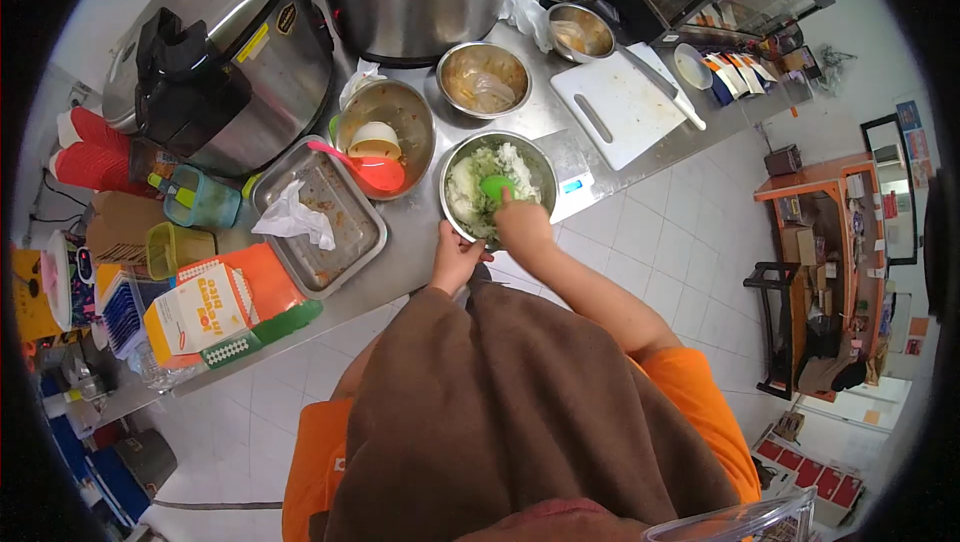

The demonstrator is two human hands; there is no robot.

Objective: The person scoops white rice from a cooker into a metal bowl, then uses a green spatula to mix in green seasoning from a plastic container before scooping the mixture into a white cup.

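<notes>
My left hand (453,260) grips the near rim of a stainless steel bowl (553,180) at the edge of the metal counter. In the bowl lie white rice (466,189) and a green, herb-coloured mixture. My right hand (525,227) is closed around a green spoon or rice paddle (496,186), whose head rests in the food; its handle is mostly hidden by my fingers. To the right of the bowl a small lit display (573,186) shows on what looks like a kitchen scale. A second steel bowl (420,111), with a red ladle (381,173) and a cream-coloured bowl (375,141), stands to the left.
Beyond are two large steel cookers (247,84) (405,9) and two soiled steel bowls (484,81) (581,32). A knife (660,83) lies on a white cutting board (619,107) at right. At left are a metal tray (375,242) with crumpled paper, plastic containers (199,201) and food cartons (199,313).
</notes>
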